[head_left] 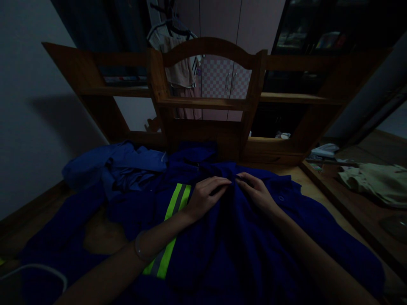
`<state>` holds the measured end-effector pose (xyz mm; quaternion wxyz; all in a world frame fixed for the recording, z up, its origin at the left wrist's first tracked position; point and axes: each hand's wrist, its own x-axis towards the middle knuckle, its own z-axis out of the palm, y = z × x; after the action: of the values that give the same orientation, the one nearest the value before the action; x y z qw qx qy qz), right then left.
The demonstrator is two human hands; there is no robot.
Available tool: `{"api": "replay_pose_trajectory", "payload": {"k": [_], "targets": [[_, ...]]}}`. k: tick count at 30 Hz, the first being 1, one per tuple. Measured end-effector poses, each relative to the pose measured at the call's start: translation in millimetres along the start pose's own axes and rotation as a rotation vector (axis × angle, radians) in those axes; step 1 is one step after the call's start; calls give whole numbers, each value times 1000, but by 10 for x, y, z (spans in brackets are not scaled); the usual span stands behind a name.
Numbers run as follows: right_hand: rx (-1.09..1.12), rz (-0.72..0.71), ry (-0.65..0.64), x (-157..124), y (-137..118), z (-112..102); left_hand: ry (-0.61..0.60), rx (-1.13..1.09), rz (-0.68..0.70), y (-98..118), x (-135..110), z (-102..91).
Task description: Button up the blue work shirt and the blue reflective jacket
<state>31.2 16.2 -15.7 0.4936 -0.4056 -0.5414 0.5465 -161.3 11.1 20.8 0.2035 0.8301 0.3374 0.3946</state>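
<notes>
- Garment (206,245), dark blue, fills the centre and lower middle of the frame in loose folds; it looks soft and limp, probably of middling weight, and not fragile.
- Left hand (206,195), just left of centre, has thumb and fingertips drawn together, pinching the garment.
- Right hand (257,194), just right of centre, makes a similar narrow pinch on it, the two sets of fingertips near each other; dim light hides the exact edge held.
- Reflective strip (178,203), left of centre, likely bends more stiffly than the plain fabric.
- Doubled edges or seams should give the surest hold; loose folds could slip or bunch.
</notes>
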Motion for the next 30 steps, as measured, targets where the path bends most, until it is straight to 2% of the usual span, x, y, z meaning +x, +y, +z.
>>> {"api": "replay_pose_trajectory", "payload": {"k": [4, 10, 14, 19, 24, 30], "targets": [[14, 19, 9, -4, -23, 1, 20, -15, -67, 35, -5, 8], [-140, -83, 2, -24, -35, 23, 78, -136, -337, 50, 11, 46], [-222, -132, 14, -35, -17, 46, 68, -200, -398, -12, 16, 80], [-262, -151, 45, -37, -7, 52, 26, -412, -484, -76, 12, 110], [-276, -148, 40, -39, -13, 54, 23, -468, -511, -112, 8, 118], [-283, -156, 35, -57, -49, 64, -4, -387, -458, -131, -7, 101]]}}
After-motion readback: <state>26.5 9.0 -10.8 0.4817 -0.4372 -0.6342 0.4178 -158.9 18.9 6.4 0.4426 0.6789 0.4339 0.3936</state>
